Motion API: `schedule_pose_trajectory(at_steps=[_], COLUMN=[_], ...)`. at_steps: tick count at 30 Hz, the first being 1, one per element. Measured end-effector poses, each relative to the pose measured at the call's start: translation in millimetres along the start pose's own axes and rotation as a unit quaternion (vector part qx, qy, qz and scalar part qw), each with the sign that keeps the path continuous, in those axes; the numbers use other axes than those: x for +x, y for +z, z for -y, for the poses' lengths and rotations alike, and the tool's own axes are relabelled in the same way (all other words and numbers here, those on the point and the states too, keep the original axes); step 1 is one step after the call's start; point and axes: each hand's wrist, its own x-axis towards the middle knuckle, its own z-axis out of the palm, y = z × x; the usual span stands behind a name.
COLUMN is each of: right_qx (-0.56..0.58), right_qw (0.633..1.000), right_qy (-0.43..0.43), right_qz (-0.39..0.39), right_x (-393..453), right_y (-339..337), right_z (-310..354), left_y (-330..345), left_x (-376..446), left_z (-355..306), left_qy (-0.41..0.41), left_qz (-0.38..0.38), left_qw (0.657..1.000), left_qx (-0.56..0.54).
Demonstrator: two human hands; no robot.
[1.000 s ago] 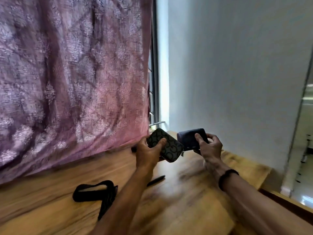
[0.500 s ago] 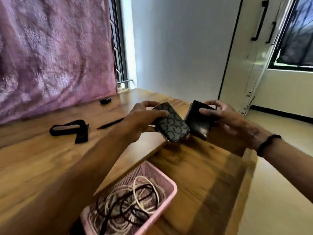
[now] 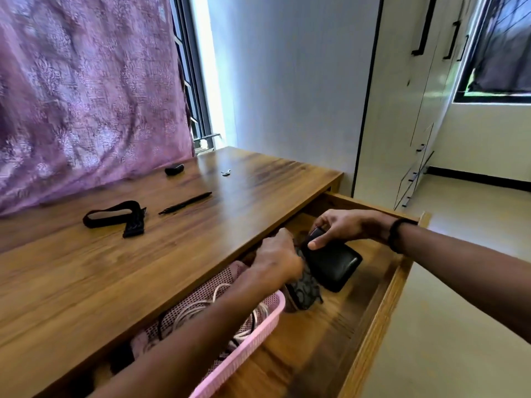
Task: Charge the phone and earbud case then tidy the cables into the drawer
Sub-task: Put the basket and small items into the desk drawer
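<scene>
open drawer [image 3: 382,285], 2 hands, 2 pouches

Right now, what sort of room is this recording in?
Probably a bedroom or home study. A wooden desk with an open drawer stands by a window with a purple curtain, and tall white wardrobe doors line the far wall.

Daylight enters through the narrow window gap [image 3: 205,81] beside the curtain [image 3: 86,90], blown out to white there, and through a second window [image 3: 497,53] at upper right. The room is bright. A pale sheen of glare streaks the tabletop [image 3: 230,191]. The drawer [image 3: 373,282] interior lies in shadow. Motion blur softens the left hand [image 3: 277,261] and the near forearm. Wide-angle distortion tilts and bends the wardrobe [image 3: 408,110] edges.
</scene>
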Motion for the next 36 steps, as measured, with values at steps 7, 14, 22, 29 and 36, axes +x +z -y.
schedule_pose_trajectory(at_steps=[7,14,22,29,36], right_qx=[0.009,-0.181,-0.155,-0.132,-0.187], right_qw=[1.000,0.977,0.967,0.917,0.903], right_qy=[0.005,0.037,-0.184,-0.160,-0.094], right_qz=[-0.020,-0.107,-0.090,-0.342,-0.375], right_x=[33,52,23,157,257], right_y=[2,13,4,29,21], right_z=[0,-1,97,124,159], left_y=[11,2,-52,-156,-206], left_x=[9,18,2,113,233], left_z=[-1,17,8,86,167], left_qy=[-0.080,-0.027,0.112,0.014,-0.180], left_qz=[0.016,0.086,0.014,-0.264,-0.311], left_qw=[0.958,0.947,0.984,0.963,0.931], left_qx=[0.274,0.308,0.139,0.048,0.057])
